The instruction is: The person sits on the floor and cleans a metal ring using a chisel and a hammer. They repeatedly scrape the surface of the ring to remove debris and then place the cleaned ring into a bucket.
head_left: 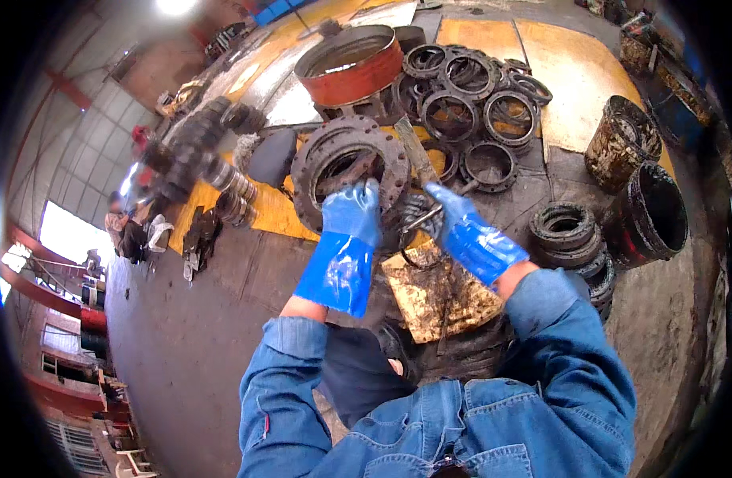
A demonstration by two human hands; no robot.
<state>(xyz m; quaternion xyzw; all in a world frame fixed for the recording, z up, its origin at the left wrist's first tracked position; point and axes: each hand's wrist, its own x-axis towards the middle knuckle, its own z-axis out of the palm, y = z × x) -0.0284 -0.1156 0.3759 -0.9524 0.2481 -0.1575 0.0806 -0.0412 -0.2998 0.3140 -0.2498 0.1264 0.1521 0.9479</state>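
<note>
A large dirty flanged metal ring with bolt holes round its rim stands tilted in front of me. My left hand, in a long blue rubber glove, is closed over the ring's near edge. A dark strip of metal shows in the opening just beyond those fingers. To the right of the ring, my right hand, gloved alike with blackened fingers, is closed round a thin metal rod; the rod's working end is unclear. A flat, greasy bar leans between the ring and this hand.
Several greasy rings lie piled beyond, beside a big red-sided drum ring. At right stand stacked rings, a black bucket and a grimy bucket. A stained yellow board lies before me. Another person is far left.
</note>
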